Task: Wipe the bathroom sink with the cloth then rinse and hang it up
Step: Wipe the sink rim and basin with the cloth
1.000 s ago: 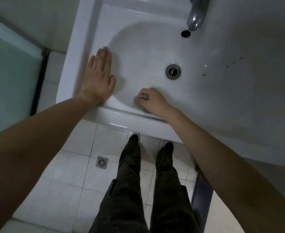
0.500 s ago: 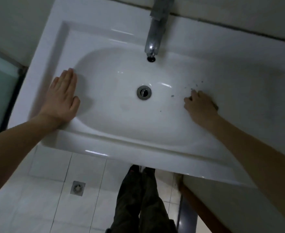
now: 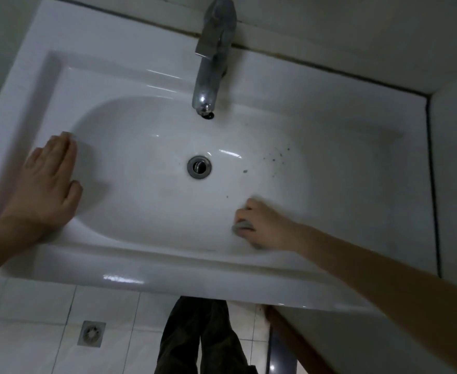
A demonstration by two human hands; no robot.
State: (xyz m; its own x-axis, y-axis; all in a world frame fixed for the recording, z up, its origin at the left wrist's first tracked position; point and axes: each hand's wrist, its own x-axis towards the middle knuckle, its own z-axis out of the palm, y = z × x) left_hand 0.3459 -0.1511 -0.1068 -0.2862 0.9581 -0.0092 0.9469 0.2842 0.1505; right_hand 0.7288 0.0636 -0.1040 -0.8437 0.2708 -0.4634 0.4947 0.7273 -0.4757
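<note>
A white bathroom sink point(image 3: 141, 76) fills the view, with a round metal drain point(image 3: 199, 167) in the middle of the basin. My right hand point(image 3: 265, 225) presses a small grey cloth point(image 3: 242, 227) against the basin's near right slope; most of the cloth is hidden under the fingers. Dark specks point(image 3: 274, 156) dot the basin's right side, above that hand. My left hand point(image 3: 46, 184) lies flat, fingers together, on the sink's left rim and holds nothing.
A chrome tap point(image 3: 213, 58) reaches over the basin from the back wall. A white counter point(image 3: 370, 184) continues to the right up to a side wall. Below the sink are white floor tiles, a floor drain point(image 3: 91, 333) and my dark trouser legs point(image 3: 200, 338).
My right hand with the cloth went from the basin's near edge to the speckled right side, then back down to the near right slope. The view tilted up toward the tap. The left hand stayed.
</note>
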